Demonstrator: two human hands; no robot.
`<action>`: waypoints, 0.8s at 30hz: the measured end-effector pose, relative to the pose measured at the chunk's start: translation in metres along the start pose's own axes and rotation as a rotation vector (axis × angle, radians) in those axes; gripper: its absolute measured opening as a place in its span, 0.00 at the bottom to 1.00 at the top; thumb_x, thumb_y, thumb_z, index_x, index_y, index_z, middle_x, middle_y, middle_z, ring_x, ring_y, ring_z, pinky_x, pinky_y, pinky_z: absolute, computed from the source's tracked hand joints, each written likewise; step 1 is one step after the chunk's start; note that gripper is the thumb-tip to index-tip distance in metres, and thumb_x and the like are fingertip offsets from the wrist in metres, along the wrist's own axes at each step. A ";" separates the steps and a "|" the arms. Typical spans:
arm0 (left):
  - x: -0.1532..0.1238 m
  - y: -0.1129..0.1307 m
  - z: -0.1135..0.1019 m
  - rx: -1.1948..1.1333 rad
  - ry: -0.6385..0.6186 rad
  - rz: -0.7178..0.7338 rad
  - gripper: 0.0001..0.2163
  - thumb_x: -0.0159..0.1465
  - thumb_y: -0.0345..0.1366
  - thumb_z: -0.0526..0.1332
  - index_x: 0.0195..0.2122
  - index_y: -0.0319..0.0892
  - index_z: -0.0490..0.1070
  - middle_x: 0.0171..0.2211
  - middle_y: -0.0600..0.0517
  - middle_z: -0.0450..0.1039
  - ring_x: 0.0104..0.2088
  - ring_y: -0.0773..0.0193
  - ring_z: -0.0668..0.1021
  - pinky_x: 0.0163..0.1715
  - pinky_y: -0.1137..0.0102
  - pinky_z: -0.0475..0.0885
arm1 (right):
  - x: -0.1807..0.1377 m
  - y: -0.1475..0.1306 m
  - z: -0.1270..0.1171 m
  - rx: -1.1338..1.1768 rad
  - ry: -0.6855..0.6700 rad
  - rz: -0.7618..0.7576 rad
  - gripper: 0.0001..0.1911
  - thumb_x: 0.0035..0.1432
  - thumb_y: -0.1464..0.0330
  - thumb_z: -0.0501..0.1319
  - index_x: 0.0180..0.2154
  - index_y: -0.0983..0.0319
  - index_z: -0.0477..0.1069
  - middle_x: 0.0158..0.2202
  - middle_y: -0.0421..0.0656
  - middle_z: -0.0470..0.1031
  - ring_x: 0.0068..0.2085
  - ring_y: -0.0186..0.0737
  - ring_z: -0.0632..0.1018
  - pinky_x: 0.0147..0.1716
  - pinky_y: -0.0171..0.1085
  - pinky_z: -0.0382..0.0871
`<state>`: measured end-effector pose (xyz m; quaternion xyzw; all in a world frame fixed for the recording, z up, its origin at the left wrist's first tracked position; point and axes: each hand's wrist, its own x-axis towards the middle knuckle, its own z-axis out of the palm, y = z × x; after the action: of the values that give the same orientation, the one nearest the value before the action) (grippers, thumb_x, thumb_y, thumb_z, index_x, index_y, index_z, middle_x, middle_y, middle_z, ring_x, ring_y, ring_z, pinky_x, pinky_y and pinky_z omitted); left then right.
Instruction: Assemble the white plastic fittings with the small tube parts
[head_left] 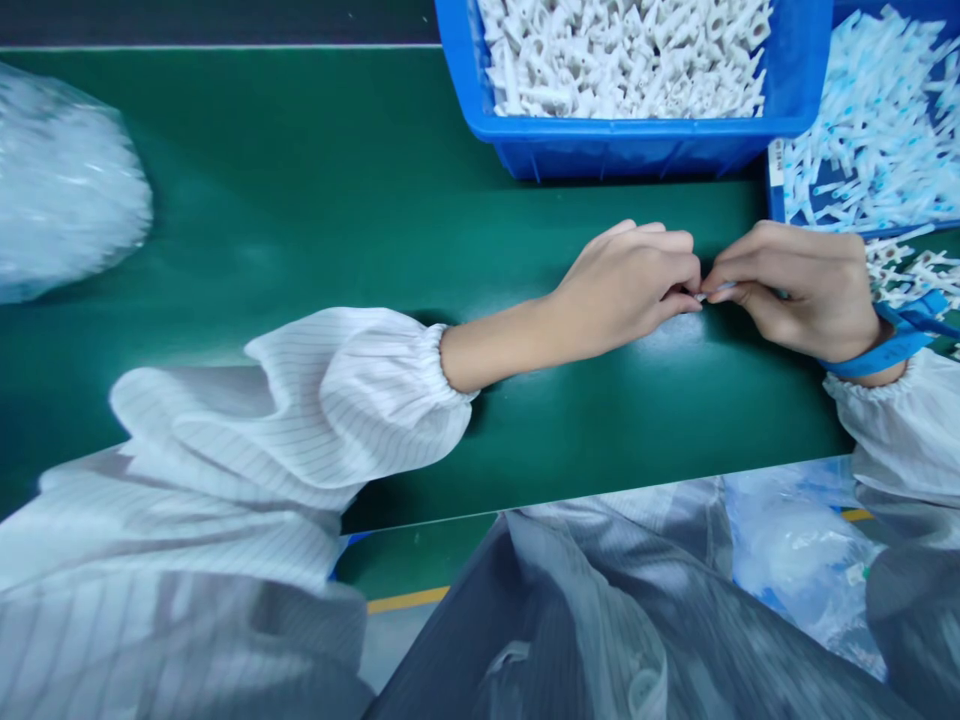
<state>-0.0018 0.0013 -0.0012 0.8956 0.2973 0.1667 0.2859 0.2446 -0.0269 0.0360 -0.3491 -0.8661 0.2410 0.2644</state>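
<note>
Above the green table point(570, 420), both hands meet fingertip to fingertip. My left hand point(634, 285) is closed in a pinch around a small white plastic piece point(700, 297), mostly covered by the fingers. From the other side, my right hand point(799, 285) pinches a small pale piece point(724, 287), of which only a sliver shows. The two pieces lie end to end or touch; the fingers hide which. A blue wristband point(874, 355) circles my right wrist.
A blue bin point(637, 150) of small white plastic fittings point(622, 60) stands behind the hands. To its right, a blue tray point(777, 205) holds white and light-blue thin parts point(885, 120). Loose white parts point(911, 270) lie beside my right wrist. A clear bag point(71, 190) sits far left.
</note>
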 end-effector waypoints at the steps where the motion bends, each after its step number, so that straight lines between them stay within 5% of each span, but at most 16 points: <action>1: 0.000 0.001 0.000 0.000 -0.005 -0.005 0.09 0.82 0.39 0.64 0.49 0.46 0.84 0.47 0.51 0.84 0.54 0.52 0.84 0.54 0.59 0.71 | 0.000 0.000 0.000 -0.009 -0.002 -0.005 0.11 0.79 0.69 0.66 0.44 0.48 0.87 0.45 0.40 0.89 0.43 0.44 0.89 0.44 0.44 0.85; 10: 0.001 0.004 -0.003 -0.016 -0.026 -0.025 0.08 0.81 0.38 0.65 0.49 0.46 0.85 0.47 0.50 0.84 0.52 0.51 0.83 0.53 0.59 0.68 | -0.001 0.001 -0.002 -0.026 -0.044 -0.003 0.12 0.80 0.67 0.65 0.45 0.47 0.88 0.46 0.41 0.90 0.43 0.45 0.89 0.45 0.45 0.88; 17: 0.003 0.008 -0.005 -0.007 -0.036 -0.040 0.09 0.81 0.38 0.64 0.49 0.46 0.86 0.47 0.48 0.85 0.51 0.51 0.83 0.52 0.59 0.67 | 0.002 0.006 -0.004 -0.078 -0.022 -0.201 0.13 0.74 0.77 0.69 0.49 0.52 0.85 0.46 0.43 0.90 0.43 0.39 0.89 0.43 0.35 0.83; 24: 0.004 0.006 -0.001 -0.004 -0.012 -0.040 0.10 0.81 0.38 0.63 0.47 0.44 0.84 0.45 0.47 0.84 0.52 0.49 0.85 0.53 0.57 0.71 | 0.002 0.000 -0.002 -0.158 0.006 -0.203 0.14 0.75 0.79 0.67 0.48 0.52 0.83 0.45 0.43 0.89 0.42 0.38 0.88 0.41 0.35 0.82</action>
<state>0.0033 0.0005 0.0034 0.8899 0.3130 0.1561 0.2928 0.2447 -0.0253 0.0381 -0.2801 -0.9124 0.1432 0.2616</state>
